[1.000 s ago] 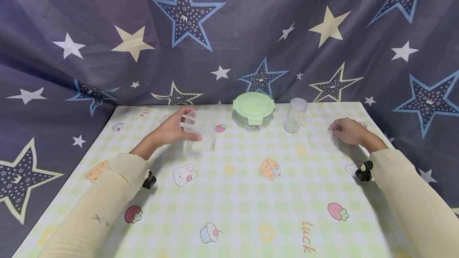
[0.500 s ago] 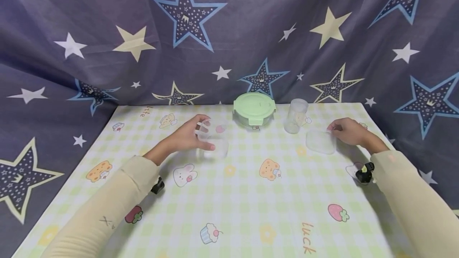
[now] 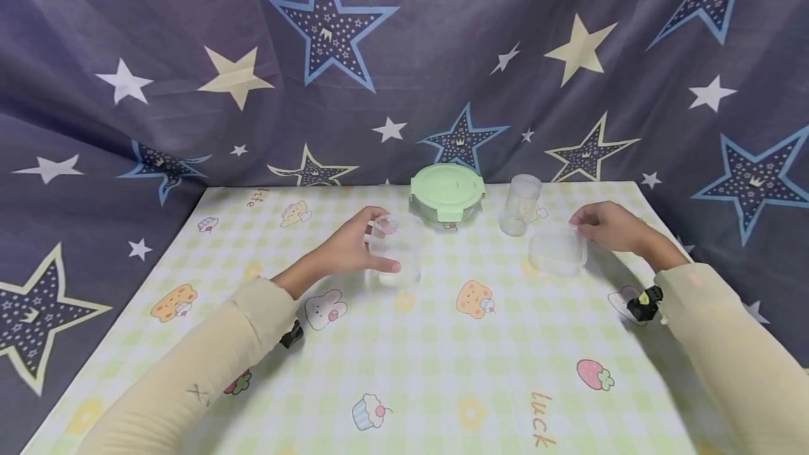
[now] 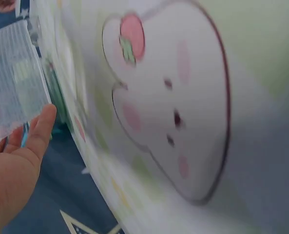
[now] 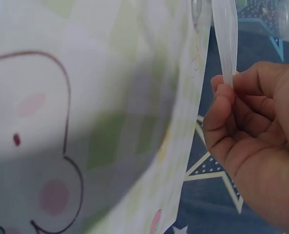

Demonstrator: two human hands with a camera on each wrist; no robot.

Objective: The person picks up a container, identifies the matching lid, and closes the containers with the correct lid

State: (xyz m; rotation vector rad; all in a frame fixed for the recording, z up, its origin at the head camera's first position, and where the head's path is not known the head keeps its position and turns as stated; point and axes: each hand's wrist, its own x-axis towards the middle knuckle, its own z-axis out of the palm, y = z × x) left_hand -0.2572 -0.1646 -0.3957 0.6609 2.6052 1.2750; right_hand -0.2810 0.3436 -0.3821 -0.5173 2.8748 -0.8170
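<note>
In the head view my left hand (image 3: 354, 244) grips a clear plastic box (image 3: 404, 251) from its left side, thumb in front and fingers behind. The left wrist view shows the ribbed, see-through wall of this box (image 4: 17, 83) above the palm. Over the right part of the table, my right hand (image 3: 609, 227) pinches a thin clear plastic lid (image 3: 556, 250) by its right edge. Seen edge-on in the right wrist view, the lid (image 5: 225, 41) stands between thumb and fingertips. A gap separates the box and the lid.
At the back of the table stands a round glass container with a green clip lid (image 3: 447, 188). To its right is an upright clear cylindrical cup (image 3: 522, 203), just behind the lid. A checked cloth (image 3: 436, 364) covers the table; a starry curtain (image 3: 404, 55) hangs behind.
My left hand has carried the clear box to the right and slightly nearer to me. My right hand has shifted the lid a little to the left.
</note>
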